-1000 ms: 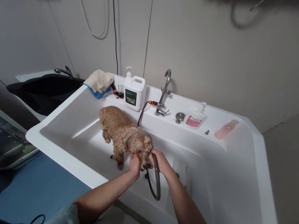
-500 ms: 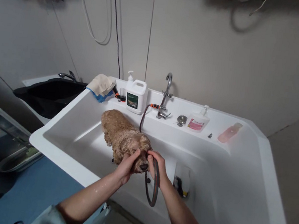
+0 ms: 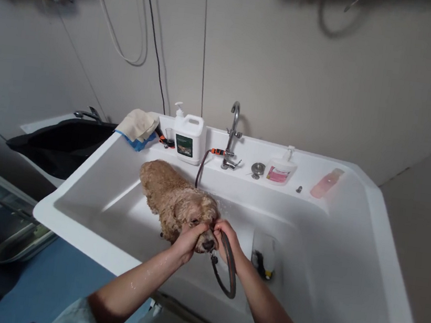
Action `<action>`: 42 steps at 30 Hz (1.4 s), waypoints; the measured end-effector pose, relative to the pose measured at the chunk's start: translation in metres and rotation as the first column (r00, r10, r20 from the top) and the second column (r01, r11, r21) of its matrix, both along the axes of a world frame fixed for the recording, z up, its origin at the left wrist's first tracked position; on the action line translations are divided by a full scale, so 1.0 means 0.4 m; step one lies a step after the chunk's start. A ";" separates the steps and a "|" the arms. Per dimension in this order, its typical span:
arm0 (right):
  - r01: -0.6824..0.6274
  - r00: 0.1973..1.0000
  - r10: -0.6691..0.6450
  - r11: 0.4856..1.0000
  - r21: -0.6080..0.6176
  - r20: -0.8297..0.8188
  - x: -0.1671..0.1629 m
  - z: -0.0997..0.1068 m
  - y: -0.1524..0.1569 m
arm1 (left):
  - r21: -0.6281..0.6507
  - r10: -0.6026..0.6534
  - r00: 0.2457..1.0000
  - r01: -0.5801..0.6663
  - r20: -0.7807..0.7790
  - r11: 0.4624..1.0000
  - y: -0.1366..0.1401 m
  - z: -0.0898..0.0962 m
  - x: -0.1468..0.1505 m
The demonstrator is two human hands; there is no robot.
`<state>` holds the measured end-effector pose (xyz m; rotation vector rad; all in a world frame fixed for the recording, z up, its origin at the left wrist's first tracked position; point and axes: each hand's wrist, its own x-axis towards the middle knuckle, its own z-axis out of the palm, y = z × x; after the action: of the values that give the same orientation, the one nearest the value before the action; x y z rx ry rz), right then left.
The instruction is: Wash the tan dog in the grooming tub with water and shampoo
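Note:
A wet, curly brown dog (image 3: 162, 189) stands in the white tub (image 3: 88, 237), its head turned toward me. My left hand (image 3: 188, 240) grips the side of the dog's face, thumb laid across the top of the muzzle below the eye. On the other side of the face, my right hand (image 3: 227, 237) is closed around a dark hose (image 3: 233, 283), whose loop hangs below the wrist. The hose's outlet end is hidden by the hand and the dog's head. Small drops of water fly above the right hand.
Along the tub's back ledge stand a white pump jug (image 3: 188, 139), a chrome faucet (image 3: 232, 137), a drain strainer (image 3: 258, 170), a pump bottle (image 3: 280, 167) and a pink bottle (image 3: 326, 183). Cloths (image 3: 138, 125) hang over the left corner. A clear container (image 3: 266, 261) sits inside the tub.
My left thumb has moved further across the muzzle. The hose loop has swung slightly right, and water spray now shows beside the dog's head. The whole view has shifted a little.

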<state>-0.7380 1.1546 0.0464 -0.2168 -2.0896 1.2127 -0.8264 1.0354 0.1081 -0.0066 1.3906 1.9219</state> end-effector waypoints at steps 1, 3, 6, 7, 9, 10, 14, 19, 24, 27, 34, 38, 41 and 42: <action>-0.001 1.000 0.001 1.000 0.001 0.003 0.001 0.001 0.004 | -0.001 -0.005 1.000 0.005 0.006 1.000 0.003 0.002 0.000; -0.010 1.000 0.010 1.000 0.014 -0.007 0.002 0.002 0.010 | -0.002 -0.011 1.000 0.011 0.012 1.000 0.007 0.002 0.001; -0.042 0.998 0.044 0.997 0.059 -0.033 0.003 -0.006 0.019 | -0.004 -0.013 1.000 0.013 -0.015 1.000 0.009 -0.006 0.004; -0.053 0.998 0.056 0.996 0.071 -0.037 0.004 -0.011 0.022 | -0.005 -0.015 0.999 0.015 -0.030 1.000 0.008 -0.009 0.006; -0.077 0.996 0.080 0.994 0.079 -0.039 0.009 -0.021 0.025 | -0.011 -0.011 0.999 0.011 -0.049 1.000 0.006 -0.016 0.009; -0.084 0.995 0.087 0.994 0.072 -0.041 0.012 -0.024 0.026 | -0.016 -0.006 0.999 0.005 -0.050 1.000 0.006 -0.019 0.010; -0.052 0.998 0.052 0.999 0.016 -0.023 0.022 -0.022 0.016 | -0.024 -0.004 0.999 0.003 -0.034 1.000 0.008 -0.029 0.015; -0.046 0.998 0.046 0.999 0.002 0.039 0.028 -0.030 0.001 | -0.011 -0.024 0.996 0.023 -0.082 1.000 0.004 -0.059 0.016; -0.044 0.998 0.045 0.999 -0.016 0.051 0.032 -0.047 0.002 | -0.007 0.008 0.993 -0.009 -0.114 1.000 0.002 -0.078 0.020; -0.030 1.000 0.030 1.000 0.008 0.002 0.030 -0.060 -0.007 | 0.001 -0.013 0.995 0.013 -0.100 1.000 0.000 -0.075 0.022; -0.142 0.980 0.131 0.988 0.063 0.152 0.066 -0.093 -0.003 | -0.020 -0.009 0.995 0.008 -0.096 1.000 -0.021 -0.078 0.021; -0.063 0.981 0.060 0.998 0.011 0.183 0.088 -0.067 0.004 | -0.043 0.009 0.994 -0.013 -0.108 0.999 -0.022 -0.094 0.027; 0.066 0.982 -0.057 0.997 -0.043 0.182 0.086 -0.033 -0.017 | -0.012 0.028 0.986 -0.031 -0.163 0.999 -0.016 -0.116 0.033; 0.086 0.971 -0.075 0.996 -0.037 0.225 0.084 -0.024 -0.025 | -0.005 0.025 0.982 -0.026 -0.189 1.000 -0.013 -0.124 0.035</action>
<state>-0.7044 1.1446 0.0368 -0.4747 -2.2215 1.2366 -0.8123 1.0302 0.0586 0.1589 1.5276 1.9805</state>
